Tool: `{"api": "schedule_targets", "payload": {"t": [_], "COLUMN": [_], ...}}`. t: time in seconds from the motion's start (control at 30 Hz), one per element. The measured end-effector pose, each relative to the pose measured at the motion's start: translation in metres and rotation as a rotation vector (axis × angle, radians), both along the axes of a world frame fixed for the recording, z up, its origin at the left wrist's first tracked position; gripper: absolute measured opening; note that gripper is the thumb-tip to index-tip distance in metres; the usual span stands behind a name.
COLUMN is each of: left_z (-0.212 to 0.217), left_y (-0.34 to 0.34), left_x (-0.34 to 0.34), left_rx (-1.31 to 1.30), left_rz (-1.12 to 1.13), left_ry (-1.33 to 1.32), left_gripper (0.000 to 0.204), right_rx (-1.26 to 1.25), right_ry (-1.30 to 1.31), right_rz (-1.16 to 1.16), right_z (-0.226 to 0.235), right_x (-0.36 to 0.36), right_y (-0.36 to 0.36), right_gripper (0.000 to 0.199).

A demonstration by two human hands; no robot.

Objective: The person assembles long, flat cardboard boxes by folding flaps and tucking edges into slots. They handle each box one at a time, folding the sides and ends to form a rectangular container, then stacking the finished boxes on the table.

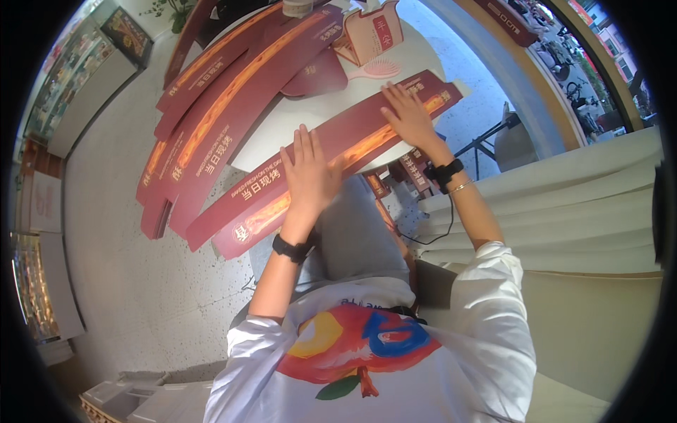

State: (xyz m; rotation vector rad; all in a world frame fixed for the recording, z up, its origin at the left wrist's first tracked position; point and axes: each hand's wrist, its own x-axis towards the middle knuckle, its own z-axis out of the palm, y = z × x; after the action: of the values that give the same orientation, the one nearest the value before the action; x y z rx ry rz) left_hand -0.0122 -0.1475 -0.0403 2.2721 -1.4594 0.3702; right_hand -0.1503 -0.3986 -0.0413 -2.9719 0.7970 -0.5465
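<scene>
A long dark-red cardboard strip (367, 130) with an orange band along its middle lies slanted across the white round table (317, 109) and hangs over its near edge. My left hand (309, 175) lies flat on the strip's lower part, fingers straight and together. My right hand (409, 116) presses flat on its upper part, fingers spread. Neither hand grips anything. I wear a black band on each wrist.
Several more long red strips (226, 106) are stacked over the table's left side. A pink hairbrush (377, 69) and a folded red card box (374, 32) sit at the far side. Pale cushions (564, 204) lie to my right, white boxes (141, 398) on the floor.
</scene>
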Motion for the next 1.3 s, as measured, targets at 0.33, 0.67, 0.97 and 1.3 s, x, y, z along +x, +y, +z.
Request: {"api": "schedule_targets", "payload": {"t": [0.33,0.67,0.97,1.3], "left_z": [0.014,0.024,0.025,0.021], "left_y": [0.068,0.159,0.18,0.079], "left_x": [0.02,0.013,0.011,0.001], "left_rx": [0.253,0.27,0.227,0.22], "left_rz": [-0.115,-0.106,-0.068,-0.138], "left_ry": [0.082,-0.227,-0.146,-0.022], "left_gripper": [0.102,0.059,0.06,0.091], "right_rx": [-0.125,-0.003,-0.162,0.09], "right_ry": [-0.008,0.123,0.31,-0.055], "right_rz": [-0.147,-0.194,-0.32,0.456], "right_z": [-0.037,-0.041,-0.018,0.016], "right_x": [-0.033,-0.038,-0.025,0.057], "right_y": [-0.135,-0.151,-0.116,0.172], "right_gripper": [0.052,0.054,0.053,0.053]}}
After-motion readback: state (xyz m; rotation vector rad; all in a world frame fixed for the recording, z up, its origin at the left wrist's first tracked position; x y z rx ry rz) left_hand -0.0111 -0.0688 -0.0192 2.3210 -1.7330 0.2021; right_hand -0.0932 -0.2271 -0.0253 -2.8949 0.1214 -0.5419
